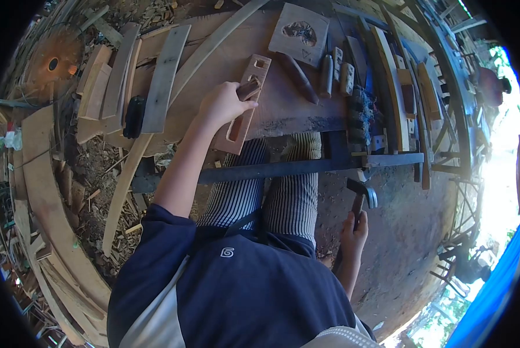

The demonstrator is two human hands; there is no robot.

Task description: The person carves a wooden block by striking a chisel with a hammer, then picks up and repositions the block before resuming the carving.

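My left hand (220, 105) is closed around the wooden handle of a chisel (249, 89), whose blade is hidden. Beneath it lies a wooden board (262, 65) with rectangular slots cut through it, slanting over the bench's near edge. Low at my right side, beside my leg, my right hand (354, 231) grips a hammer (363, 192). The hammer's metal head points up, and my fingers wrap its wooden handle.
On the workbench (213, 64) lie a carved square block (299, 33), a dark tapered wooden piece (297, 78) and a wooden-handled tool (326, 75). Planks (166, 81) lie at left, near a round saw blade (52, 62). Long wooden bars (392, 87) line the right.
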